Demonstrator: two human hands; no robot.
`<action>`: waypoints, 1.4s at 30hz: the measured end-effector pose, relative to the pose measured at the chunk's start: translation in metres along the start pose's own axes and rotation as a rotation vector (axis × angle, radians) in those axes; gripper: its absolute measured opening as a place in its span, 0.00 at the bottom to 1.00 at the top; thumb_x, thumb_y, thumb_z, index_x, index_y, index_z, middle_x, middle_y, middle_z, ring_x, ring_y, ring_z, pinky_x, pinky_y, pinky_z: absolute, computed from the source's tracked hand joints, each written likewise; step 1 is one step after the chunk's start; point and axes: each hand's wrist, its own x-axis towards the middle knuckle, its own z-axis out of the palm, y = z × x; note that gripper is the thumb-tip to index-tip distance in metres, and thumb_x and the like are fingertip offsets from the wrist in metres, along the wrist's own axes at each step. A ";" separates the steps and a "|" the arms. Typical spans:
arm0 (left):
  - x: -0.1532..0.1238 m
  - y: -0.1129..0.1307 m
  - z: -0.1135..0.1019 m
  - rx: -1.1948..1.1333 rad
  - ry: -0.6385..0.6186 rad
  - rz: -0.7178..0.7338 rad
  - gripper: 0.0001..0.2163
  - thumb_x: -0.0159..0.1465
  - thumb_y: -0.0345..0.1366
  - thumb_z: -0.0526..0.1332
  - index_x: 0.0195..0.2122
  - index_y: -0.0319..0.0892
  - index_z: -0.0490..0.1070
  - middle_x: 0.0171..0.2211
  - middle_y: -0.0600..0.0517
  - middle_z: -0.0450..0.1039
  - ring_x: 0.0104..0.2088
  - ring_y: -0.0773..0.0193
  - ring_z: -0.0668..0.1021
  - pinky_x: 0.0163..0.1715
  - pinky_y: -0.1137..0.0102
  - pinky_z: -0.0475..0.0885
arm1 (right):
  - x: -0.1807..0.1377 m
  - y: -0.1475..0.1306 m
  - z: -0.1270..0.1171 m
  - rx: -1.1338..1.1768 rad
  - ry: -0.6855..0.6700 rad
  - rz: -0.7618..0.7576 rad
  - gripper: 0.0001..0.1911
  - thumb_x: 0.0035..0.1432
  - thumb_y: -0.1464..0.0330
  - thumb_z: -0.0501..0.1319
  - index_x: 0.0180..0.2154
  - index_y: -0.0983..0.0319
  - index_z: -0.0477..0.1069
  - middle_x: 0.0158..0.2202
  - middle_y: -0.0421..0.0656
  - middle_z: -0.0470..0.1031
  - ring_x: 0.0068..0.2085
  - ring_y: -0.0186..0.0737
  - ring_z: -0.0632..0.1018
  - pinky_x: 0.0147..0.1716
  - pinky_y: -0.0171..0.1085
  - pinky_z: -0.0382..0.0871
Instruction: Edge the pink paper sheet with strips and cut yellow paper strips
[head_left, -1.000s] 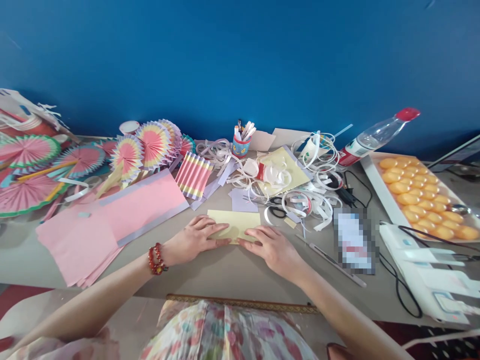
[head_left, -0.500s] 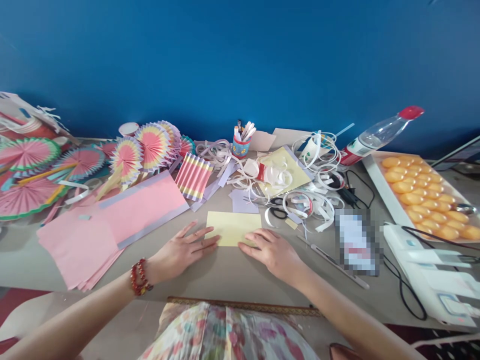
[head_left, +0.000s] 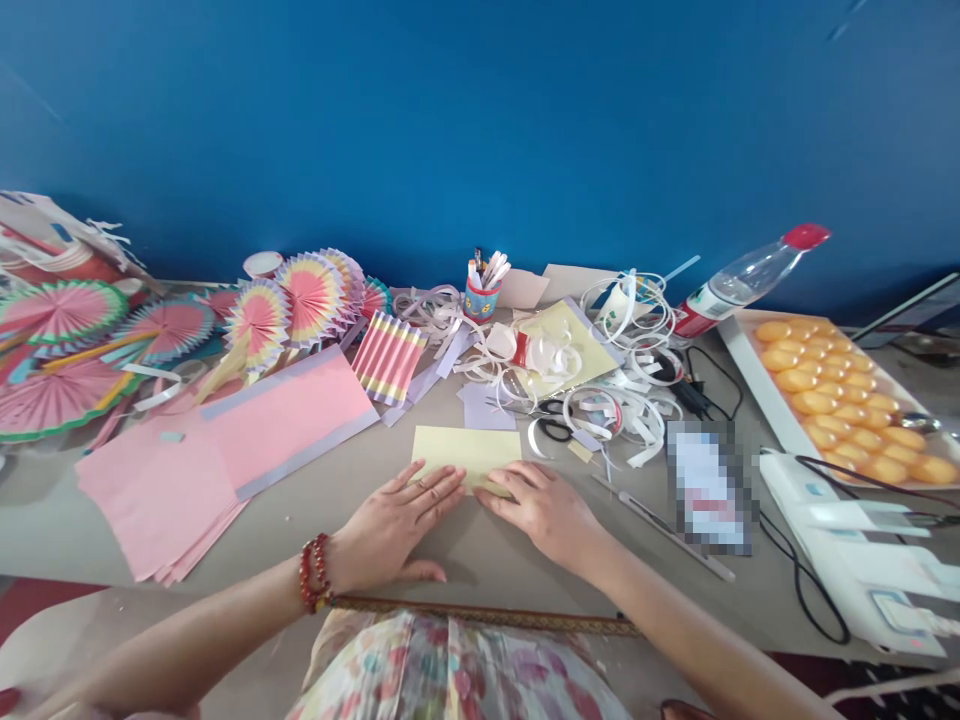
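A pale yellow sheet of paper [head_left: 466, 443] lies on the grey table in front of me. My left hand [head_left: 401, 520] is open, its outstretched fingers flat across the sheet's near left part and its thumb apart on the table. On the sheet's near right corner rests my right hand [head_left: 547, 505], fingers spread and slightly bent, thumb at the near edge. Neither hand lifts the paper. Beyond the sheet are a lilac paper piece [head_left: 489, 408] and black-handled scissors [head_left: 555, 430].
To the left are pink sheets [head_left: 157, 500], a pleated striped paper [head_left: 388, 360] and folded paper fans [head_left: 311, 295]. Curled white strips [head_left: 619, 420], a pen cup [head_left: 481, 298] and a bottle [head_left: 739, 280] stand or lie further back. A craft knife [head_left: 664, 527], phone [head_left: 709, 487] and power strip [head_left: 832, 540] are at right.
My left hand has slid right and turned, its fingers now further over the yellow paper and its thumb out to the side. My right hand has barely moved.
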 end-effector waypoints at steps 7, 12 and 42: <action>0.004 0.000 0.007 -0.067 -0.031 0.001 0.46 0.63 0.64 0.51 0.71 0.37 0.35 0.70 0.40 0.44 0.68 0.49 0.53 0.68 0.54 0.42 | 0.005 -0.041 0.007 0.072 0.089 0.183 0.24 0.65 0.68 0.58 0.62 0.59 0.62 0.59 0.45 0.69 0.57 0.45 0.68 0.61 0.47 0.57; 0.004 0.000 0.005 -0.067 -0.060 -0.016 0.46 0.63 0.65 0.49 0.71 0.39 0.33 0.70 0.42 0.43 0.68 0.49 0.53 0.68 0.56 0.41 | -0.020 -0.041 0.014 0.017 0.181 0.318 0.22 0.68 0.68 0.53 0.62 0.57 0.62 0.62 0.42 0.66 0.61 0.46 0.66 0.64 0.51 0.50; -0.009 0.034 -0.017 -0.778 0.426 -0.290 0.11 0.70 0.32 0.52 0.32 0.41 0.70 0.29 0.49 0.73 0.32 0.64 0.74 0.36 0.71 0.69 | 0.000 -0.023 0.010 0.202 0.365 0.142 0.08 0.68 0.66 0.55 0.39 0.61 0.70 0.39 0.46 0.77 0.41 0.41 0.75 0.40 0.38 0.67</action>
